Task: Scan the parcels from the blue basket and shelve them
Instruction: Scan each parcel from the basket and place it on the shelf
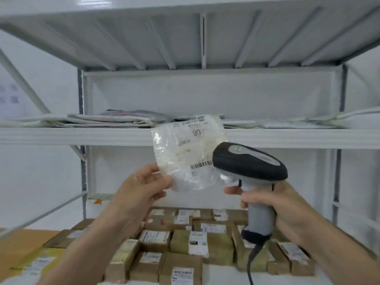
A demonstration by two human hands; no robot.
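**Item 1.** Parcel (189, 153): a clear plastic pouch with a white printed label, and a barcode (201, 164) at the label's lower edge. We hold it up in the air in front of the middle shelf (82, 135), label towards us. Our left hand (141, 188) has it by the lower left corner, the grip closed on the plastic between thumb and curled fingers.

**Item 2.** Scanner (250, 161): grey handle, black-edged head. It sits just right of the parcel, with its head overlapping the pouch's right edge beside the barcode. Our right hand (287, 208) has its grip wrapped fully round the handle. A dark cable (250, 262) hangs from the handle's base.

**Item 3.** Middle shelf: white metal, carrying flat pale mailers (115, 120) in low stacks.

**Item 4.** Lower shelf: brown cardboard boxes (181, 241) with white labels, packed side by side in rows. A yellow envelope (26, 247) lies to their left.
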